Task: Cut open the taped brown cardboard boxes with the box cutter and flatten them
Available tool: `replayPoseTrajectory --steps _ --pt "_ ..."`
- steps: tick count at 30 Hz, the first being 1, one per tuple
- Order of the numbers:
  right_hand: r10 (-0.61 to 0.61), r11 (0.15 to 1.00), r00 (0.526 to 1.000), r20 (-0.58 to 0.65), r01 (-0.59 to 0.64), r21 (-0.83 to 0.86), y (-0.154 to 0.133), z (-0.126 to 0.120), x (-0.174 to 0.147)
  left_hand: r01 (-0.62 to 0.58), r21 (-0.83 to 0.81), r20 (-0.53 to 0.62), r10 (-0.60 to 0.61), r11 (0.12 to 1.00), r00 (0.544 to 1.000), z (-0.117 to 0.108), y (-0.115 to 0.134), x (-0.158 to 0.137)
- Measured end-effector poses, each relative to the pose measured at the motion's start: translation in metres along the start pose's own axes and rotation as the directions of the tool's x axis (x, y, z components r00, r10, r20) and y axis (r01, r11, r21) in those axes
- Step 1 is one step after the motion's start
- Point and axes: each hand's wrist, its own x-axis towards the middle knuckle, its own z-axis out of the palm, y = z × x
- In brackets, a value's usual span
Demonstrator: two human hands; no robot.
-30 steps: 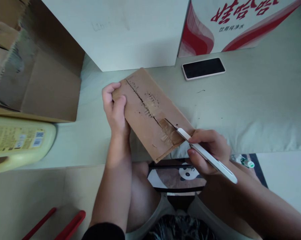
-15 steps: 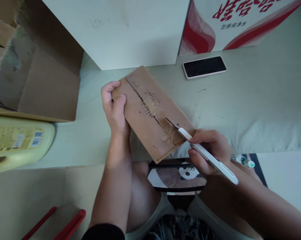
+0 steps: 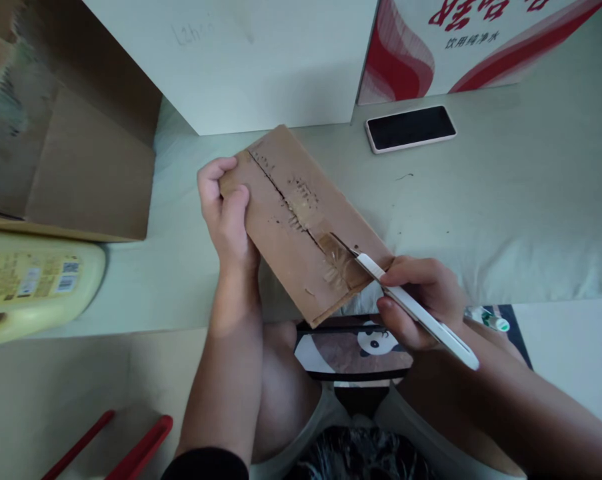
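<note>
A brown cardboard box (image 3: 275, 220) is tilted over the front edge of the cloth-covered surface, its taped face towards me. A dark slit runs along the middle seam, and clear tape with crumpled spots covers the lower end. My left hand (image 3: 228, 213) grips the box's far left corner, thumb on the top face. In my right hand (image 3: 421, 300) is a white utility knife (image 3: 411, 307), held between thumb and fingers. Its thin blade is out and lies at the tape near the lower end of the seam; whether the tip is under the tape I cannot tell.
A phone (image 3: 411, 129) lies right of a large white box (image 3: 275, 80); a red-and-white carton (image 3: 461, 60) stands behind it. At left are a large cardboard box (image 3: 93, 167) and a yellow jug (image 3: 41, 287). Red bars (image 3: 141, 447) show at lower left.
The view has shifted slightly. The knife and the box keep nearly the same position relative to each other, and both hands keep their hold.
</note>
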Motion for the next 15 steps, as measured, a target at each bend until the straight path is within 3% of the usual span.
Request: replayPoseTrajectory --steps 15 --pt "-0.010 1.000 1.000 -0.023 0.010 -0.004 0.0003 0.0019 0.0005 0.007 0.017 -0.007 -0.007 1.000 1.000 0.0013 0.0017 -0.0009"
